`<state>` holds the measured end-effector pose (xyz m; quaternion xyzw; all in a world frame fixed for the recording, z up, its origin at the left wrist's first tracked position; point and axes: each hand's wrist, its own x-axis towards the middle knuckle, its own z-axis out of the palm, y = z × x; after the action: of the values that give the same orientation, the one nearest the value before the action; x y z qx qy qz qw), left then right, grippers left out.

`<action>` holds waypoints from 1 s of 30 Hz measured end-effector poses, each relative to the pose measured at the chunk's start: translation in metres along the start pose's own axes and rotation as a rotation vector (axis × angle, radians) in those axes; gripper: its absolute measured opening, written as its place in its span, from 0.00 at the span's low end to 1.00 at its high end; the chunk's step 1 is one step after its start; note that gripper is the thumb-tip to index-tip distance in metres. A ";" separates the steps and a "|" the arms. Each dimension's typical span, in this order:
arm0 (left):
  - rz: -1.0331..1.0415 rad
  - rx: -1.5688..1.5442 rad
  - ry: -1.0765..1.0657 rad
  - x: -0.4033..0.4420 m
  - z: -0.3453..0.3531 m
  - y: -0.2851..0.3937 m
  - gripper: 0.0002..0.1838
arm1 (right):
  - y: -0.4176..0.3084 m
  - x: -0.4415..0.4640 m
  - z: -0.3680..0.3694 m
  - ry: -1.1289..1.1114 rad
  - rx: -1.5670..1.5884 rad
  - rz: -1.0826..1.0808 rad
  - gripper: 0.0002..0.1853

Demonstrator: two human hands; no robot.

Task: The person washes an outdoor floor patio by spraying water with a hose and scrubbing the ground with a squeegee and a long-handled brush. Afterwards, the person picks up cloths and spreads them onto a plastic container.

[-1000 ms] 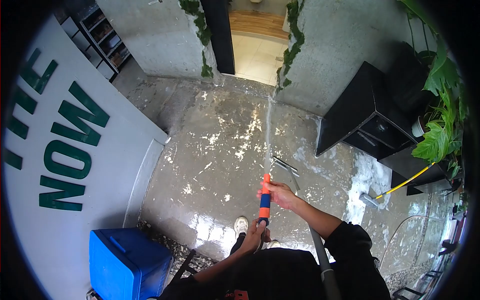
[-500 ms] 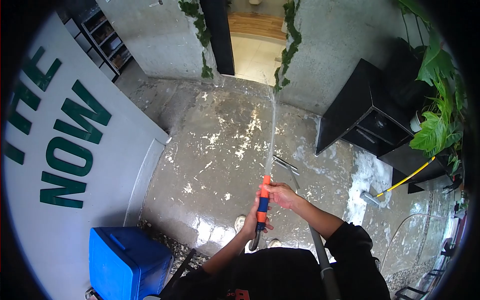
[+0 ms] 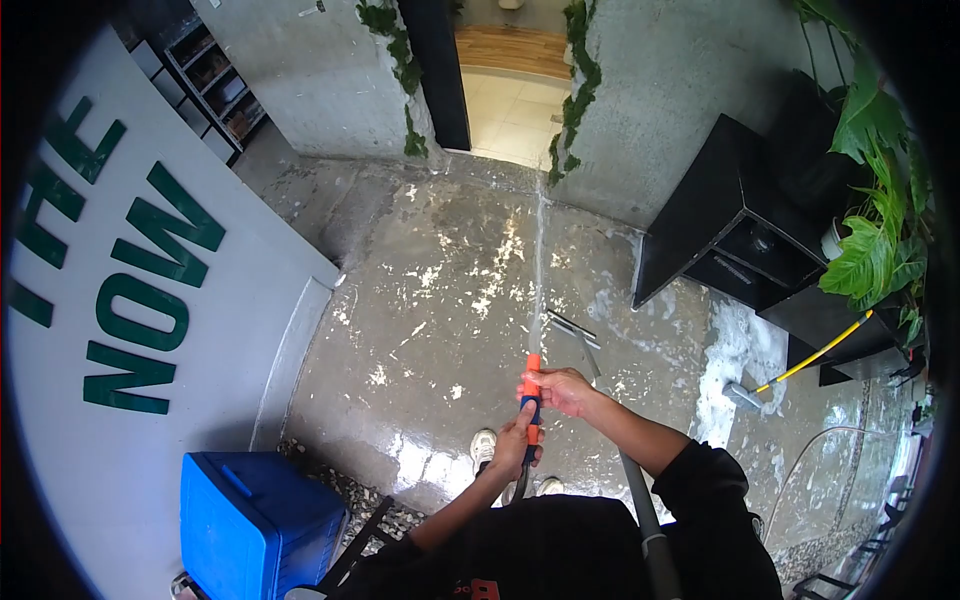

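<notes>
An orange and blue hose nozzle (image 3: pixel 533 378) points forward over the wet floor, held in both hands. My left hand (image 3: pixel 514 440) wraps its lower part, thumb lying on the blue band. My right hand (image 3: pixel 562 389) closes on the orange front end, fingers at its side. From the tip a stream of water (image 3: pixel 541 270) runs forward to near the doorway. The dark hose (image 3: pixel 520 487) drops from the nozzle toward my body. A squeegee (image 3: pixel 572 329) lies on the floor ahead of my right hand; a grey pole (image 3: pixel 640 500) passes beneath my right arm.
A blue bin (image 3: pixel 230 530) stands at the lower left beside a white wall with green letters (image 3: pixel 140 320). At the right are a black cabinet (image 3: pixel 700 220), leafy plants (image 3: pixel 875 255) and a yellow-handled floor brush (image 3: pixel 742 396) in white suds. A doorway (image 3: pixel 510 110) opens ahead.
My left hand has shifted slightly up the nozzle, its thumb now over the blue band. The stream has swung a little left and looks straighter. My right hand keeps its hold.
</notes>
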<state>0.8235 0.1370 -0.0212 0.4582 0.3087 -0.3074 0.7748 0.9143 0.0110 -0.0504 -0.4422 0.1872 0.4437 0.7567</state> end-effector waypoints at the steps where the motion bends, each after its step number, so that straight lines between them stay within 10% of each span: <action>1: 0.008 0.012 0.031 0.000 0.002 -0.001 0.27 | 0.000 0.000 0.000 0.009 -0.015 0.002 0.20; 20: 0.165 0.184 0.109 -0.020 -0.043 -0.034 0.25 | -0.011 -0.011 -0.011 0.000 -0.277 0.054 0.24; 22: 0.236 0.110 0.246 -0.025 -0.052 -0.024 0.21 | -0.033 -0.054 -0.002 -0.039 -0.687 -0.361 0.27; 28: 0.343 0.254 0.380 -0.031 -0.089 -0.003 0.24 | -0.037 -0.230 -0.009 -1.526 -0.613 -0.849 0.32; 30: 0.315 0.186 0.431 -0.036 -0.094 0.002 0.23 | -0.019 -0.283 0.002 -1.274 -0.769 -0.884 0.18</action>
<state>0.7841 0.2292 -0.0292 0.6243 0.3619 -0.1056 0.6842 0.7784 -0.1346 0.1513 -0.3668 -0.6247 0.3046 0.6184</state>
